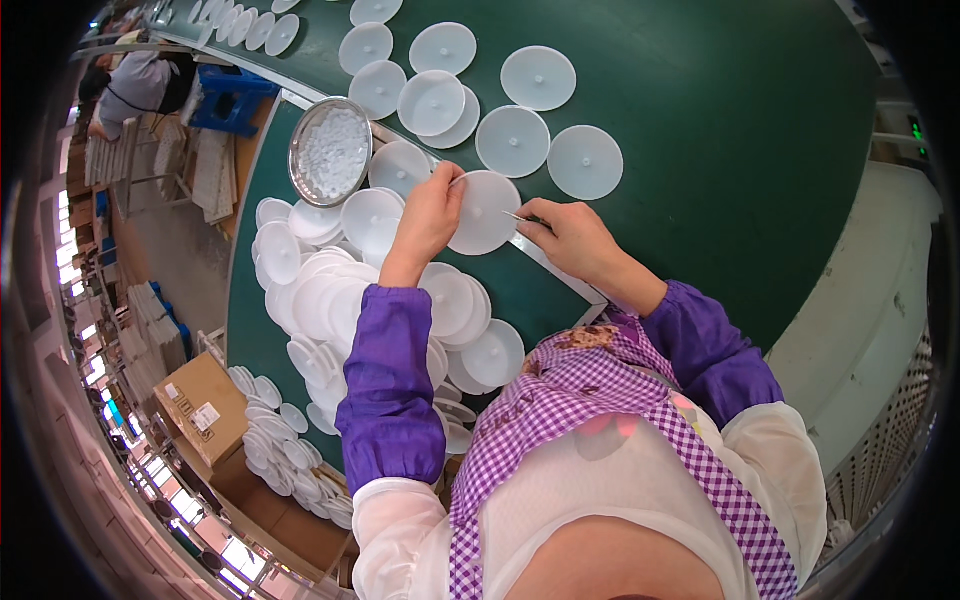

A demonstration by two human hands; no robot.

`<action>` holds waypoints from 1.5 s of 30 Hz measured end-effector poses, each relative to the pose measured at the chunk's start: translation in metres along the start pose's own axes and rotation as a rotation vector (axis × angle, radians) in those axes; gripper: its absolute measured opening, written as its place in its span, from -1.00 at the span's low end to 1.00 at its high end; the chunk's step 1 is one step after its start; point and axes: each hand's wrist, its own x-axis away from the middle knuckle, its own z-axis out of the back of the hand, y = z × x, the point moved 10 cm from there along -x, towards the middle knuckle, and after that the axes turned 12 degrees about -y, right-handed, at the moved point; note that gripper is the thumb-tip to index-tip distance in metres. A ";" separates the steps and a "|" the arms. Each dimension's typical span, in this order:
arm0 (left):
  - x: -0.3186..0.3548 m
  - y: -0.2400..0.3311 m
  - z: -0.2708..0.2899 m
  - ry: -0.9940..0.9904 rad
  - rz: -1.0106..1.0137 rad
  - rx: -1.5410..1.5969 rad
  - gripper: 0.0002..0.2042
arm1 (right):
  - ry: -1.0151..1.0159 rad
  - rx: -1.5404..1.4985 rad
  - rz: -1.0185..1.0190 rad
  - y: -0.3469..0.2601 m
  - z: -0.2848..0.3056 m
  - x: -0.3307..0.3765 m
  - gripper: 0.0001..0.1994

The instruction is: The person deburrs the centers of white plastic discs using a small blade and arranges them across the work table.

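My left hand (430, 222) pinches the left edge of a round, frosted white disc (484, 228). In my right hand (575, 238) is a thin pair of metal tweezers (514, 216), its tip over the disc's right part, near the small round centre. Just left of the hands stands a round metal bowl (296, 160) full of small white pieces (334, 148). Heaped discs (322, 292) lie around and under my left forearm. Beyond my hands, several more discs (513, 141) lie on the green surface, each with a small white piece or knob at its centre.
A metal edge strip (560, 272) runs between the near green table and the larger green surface (720, 130). At lower left, an open cardboard box (203, 408) stands beside more piled discs (275, 445). Another person (140, 88) and a blue stool (232, 98) are at upper left.
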 end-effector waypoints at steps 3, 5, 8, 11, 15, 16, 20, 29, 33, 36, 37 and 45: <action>0.011 0.009 0.001 0.084 0.053 0.086 -0.85 | -0.052 -0.067 0.002 -0.008 -0.004 -0.001 -0.78; 0.017 0.022 0.004 0.134 0.009 0.087 -0.85 | -0.088 -0.091 -0.007 -0.008 -0.008 -0.002 -0.78; 0.024 0.023 0.004 0.122 0.066 0.136 -0.84 | -0.068 -0.061 -0.028 -0.007 -0.010 -0.002 -0.78; 0.029 0.025 0.006 0.149 0.022 0.137 -0.83 | -0.038 -0.042 -0.024 -0.011 -0.008 -0.001 -0.79; 0.030 0.024 0.007 0.197 -0.004 0.200 -0.82 | -0.034 -0.047 -0.003 -0.014 -0.005 0.000 -0.79; 0.031 0.022 0.008 0.226 -0.003 0.214 -0.82 | -0.026 -0.046 0.004 -0.016 -0.004 0.001 -0.80; 0.031 0.029 0.009 0.244 -0.035 0.191 -0.82 | -0.030 -0.055 0.000 -0.017 -0.002 0.003 -0.79; 0.022 0.035 -0.011 0.240 -0.079 0.279 -0.86 | 0.000 0.236 0.008 -0.025 -0.006 -0.006 -0.86; 0.014 0.045 -0.024 0.205 -0.067 0.312 -0.80 | 0.039 0.404 -0.060 -0.017 -0.003 -0.006 -0.88; -0.012 0.033 -0.027 0.035 -0.116 0.398 -0.73 | 0.051 0.381 -0.088 0.008 0.016 -0.013 -0.86; -0.021 0.027 -0.019 0.057 -0.210 0.165 -0.69 | 0.084 0.466 -0.134 0.013 0.028 -0.015 -0.85; -0.053 -0.080 0.028 -0.047 0.102 -0.956 -0.71 | 0.141 0.419 -0.171 0.027 0.053 -0.013 -0.78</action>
